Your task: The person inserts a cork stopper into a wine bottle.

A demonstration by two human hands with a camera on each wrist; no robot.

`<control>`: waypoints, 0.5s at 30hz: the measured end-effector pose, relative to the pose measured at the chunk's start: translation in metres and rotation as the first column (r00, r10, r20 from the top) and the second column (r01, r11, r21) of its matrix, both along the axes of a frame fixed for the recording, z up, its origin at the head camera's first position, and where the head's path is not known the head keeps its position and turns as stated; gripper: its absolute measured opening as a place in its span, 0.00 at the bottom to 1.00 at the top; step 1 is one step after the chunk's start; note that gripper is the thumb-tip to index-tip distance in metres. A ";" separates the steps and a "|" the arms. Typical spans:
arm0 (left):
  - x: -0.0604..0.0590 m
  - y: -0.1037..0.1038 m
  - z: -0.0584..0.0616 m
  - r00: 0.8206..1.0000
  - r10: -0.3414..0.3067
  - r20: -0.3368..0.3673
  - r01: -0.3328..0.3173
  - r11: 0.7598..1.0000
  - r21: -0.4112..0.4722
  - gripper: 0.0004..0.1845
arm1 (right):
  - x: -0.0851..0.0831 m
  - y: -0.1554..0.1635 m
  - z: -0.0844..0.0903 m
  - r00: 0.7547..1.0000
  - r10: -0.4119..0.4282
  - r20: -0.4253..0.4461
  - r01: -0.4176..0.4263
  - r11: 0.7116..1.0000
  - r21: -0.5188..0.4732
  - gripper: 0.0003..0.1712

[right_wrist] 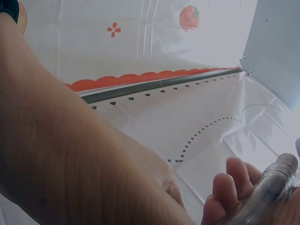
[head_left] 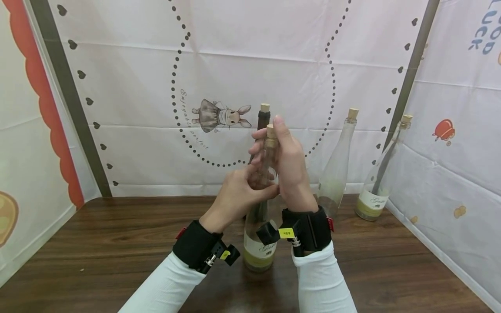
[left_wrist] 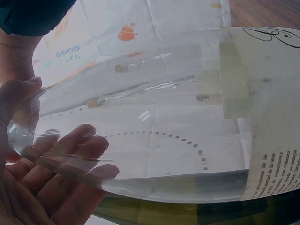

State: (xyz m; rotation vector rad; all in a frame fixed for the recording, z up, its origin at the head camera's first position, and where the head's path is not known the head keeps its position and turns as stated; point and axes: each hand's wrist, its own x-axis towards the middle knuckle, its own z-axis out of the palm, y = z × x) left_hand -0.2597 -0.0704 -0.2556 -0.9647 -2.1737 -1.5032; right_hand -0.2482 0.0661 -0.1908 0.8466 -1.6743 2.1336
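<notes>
A clear glass bottle with a cork in its mouth stands upright on the table in front of me, its white and yellow-green label low on the body. My left hand grips it just below the neck, thumb in front and fingers behind. Higher up, my right hand holds the neck, its fingers curled round behind and its thumb upright beside the cork. In the left wrist view, the left fingers show through the glass. The cork and neck appear between right-hand fingers in the right wrist view.
Directly behind the held bottle stands a dark corked bottle, mostly hidden. Two more clear corked bottles, one at the back right and one farther right, stand on the wooden table. Printed white cloth walls enclose the table.
</notes>
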 end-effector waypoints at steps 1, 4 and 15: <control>0.000 0.000 0.000 1.000 0.001 -0.003 -0.001 1.000 0.000 0.17 | 0.000 0.000 0.000 1.000 0.001 0.002 -0.001 1.000 -0.003 0.33; 0.000 -0.001 -0.001 1.000 -0.002 -0.004 0.002 1.000 0.005 0.18 | -0.001 -0.001 0.000 1.000 0.007 0.009 -0.007 1.000 -0.010 0.32; 0.001 -0.002 0.000 1.000 -0.012 -0.007 0.012 1.000 0.009 0.21 | -0.002 -0.001 -0.001 1.000 0.006 0.017 -0.006 1.000 -0.006 0.30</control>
